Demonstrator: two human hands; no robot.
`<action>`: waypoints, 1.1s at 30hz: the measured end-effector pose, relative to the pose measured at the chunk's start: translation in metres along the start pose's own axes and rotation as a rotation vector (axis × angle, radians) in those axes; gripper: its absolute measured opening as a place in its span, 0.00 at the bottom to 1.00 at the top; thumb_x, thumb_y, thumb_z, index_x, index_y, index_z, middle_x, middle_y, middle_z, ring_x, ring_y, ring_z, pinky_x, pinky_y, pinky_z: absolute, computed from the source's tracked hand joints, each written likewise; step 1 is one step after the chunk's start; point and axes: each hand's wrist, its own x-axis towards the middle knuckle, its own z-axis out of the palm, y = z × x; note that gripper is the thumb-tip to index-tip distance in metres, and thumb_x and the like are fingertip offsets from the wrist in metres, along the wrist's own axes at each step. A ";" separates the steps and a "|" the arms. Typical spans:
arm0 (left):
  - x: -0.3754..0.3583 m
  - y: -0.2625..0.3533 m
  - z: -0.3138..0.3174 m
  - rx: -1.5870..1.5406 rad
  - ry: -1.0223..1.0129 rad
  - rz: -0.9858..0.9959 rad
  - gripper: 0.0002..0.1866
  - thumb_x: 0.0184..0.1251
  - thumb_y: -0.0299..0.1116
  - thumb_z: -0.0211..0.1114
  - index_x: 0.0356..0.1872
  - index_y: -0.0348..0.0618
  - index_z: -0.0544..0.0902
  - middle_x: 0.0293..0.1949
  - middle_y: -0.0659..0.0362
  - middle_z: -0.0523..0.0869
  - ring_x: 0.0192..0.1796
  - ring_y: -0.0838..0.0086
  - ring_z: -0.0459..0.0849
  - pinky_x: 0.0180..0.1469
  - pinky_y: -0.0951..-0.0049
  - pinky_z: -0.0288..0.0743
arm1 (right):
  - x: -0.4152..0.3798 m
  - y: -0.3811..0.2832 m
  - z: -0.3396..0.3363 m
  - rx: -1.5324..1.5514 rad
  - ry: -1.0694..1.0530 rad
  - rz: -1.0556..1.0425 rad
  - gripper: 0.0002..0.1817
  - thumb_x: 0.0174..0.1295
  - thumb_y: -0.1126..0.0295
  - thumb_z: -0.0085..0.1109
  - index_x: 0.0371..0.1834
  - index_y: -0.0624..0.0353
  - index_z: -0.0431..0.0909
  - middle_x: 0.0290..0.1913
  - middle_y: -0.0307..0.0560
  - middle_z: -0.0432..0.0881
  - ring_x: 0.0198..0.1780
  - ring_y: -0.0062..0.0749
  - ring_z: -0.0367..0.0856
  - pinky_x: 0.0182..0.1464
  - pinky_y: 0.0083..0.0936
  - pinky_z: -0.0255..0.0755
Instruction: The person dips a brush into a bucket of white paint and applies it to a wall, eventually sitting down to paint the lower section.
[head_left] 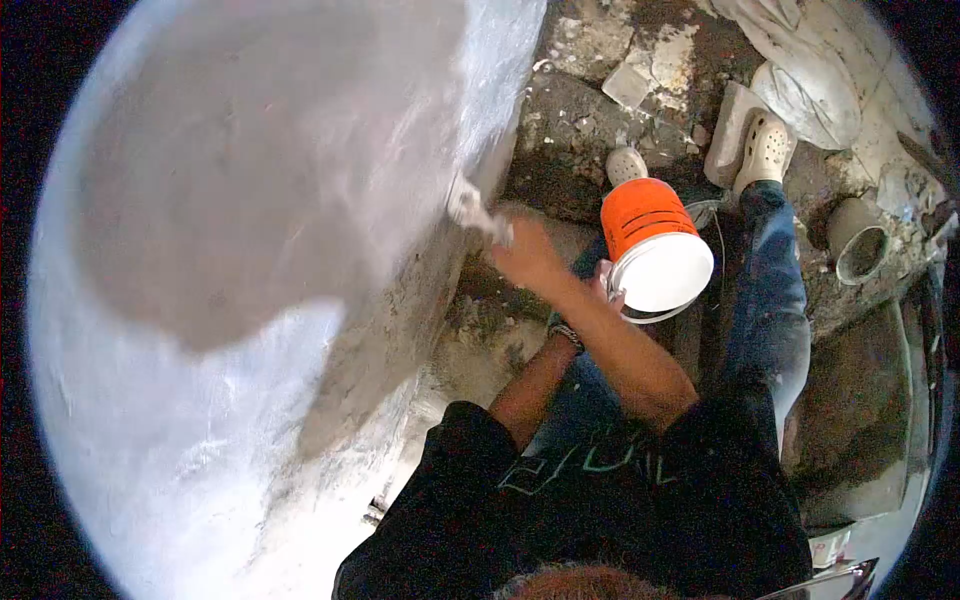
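Note:
My right hand (528,255) is wrapped round a paintbrush (468,203) whose white-coated head is right at the lower edge of the wall (200,440). Crossing beneath the right forearm, my left arm reaches to an orange bucket (645,212), where my left hand (606,288) grips the rim with its fingers closed. The bucket is tilted toward me, and white paint (663,272) shows in its mouth. Part of the left hand is hidden behind the right forearm. White covers much of the wall, with a large shadow across it.
Rough, broken ground with rubble (627,85) lies ahead. My feet are in pale clogs (768,140). A whitish sack (810,100) rests beyond the right foot, and a dirty pot (858,245) lies tipped to the right.

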 end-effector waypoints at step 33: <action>-0.175 0.168 -0.065 0.408 0.335 0.454 0.22 0.63 0.44 0.60 0.47 0.34 0.79 0.44 0.44 0.85 0.48 0.53 0.83 0.52 0.55 0.73 | -0.194 -0.210 -0.067 -0.448 -0.071 -0.385 0.13 0.64 0.60 0.54 0.41 0.59 0.76 0.35 0.62 0.83 0.40 0.59 0.82 0.42 0.51 0.75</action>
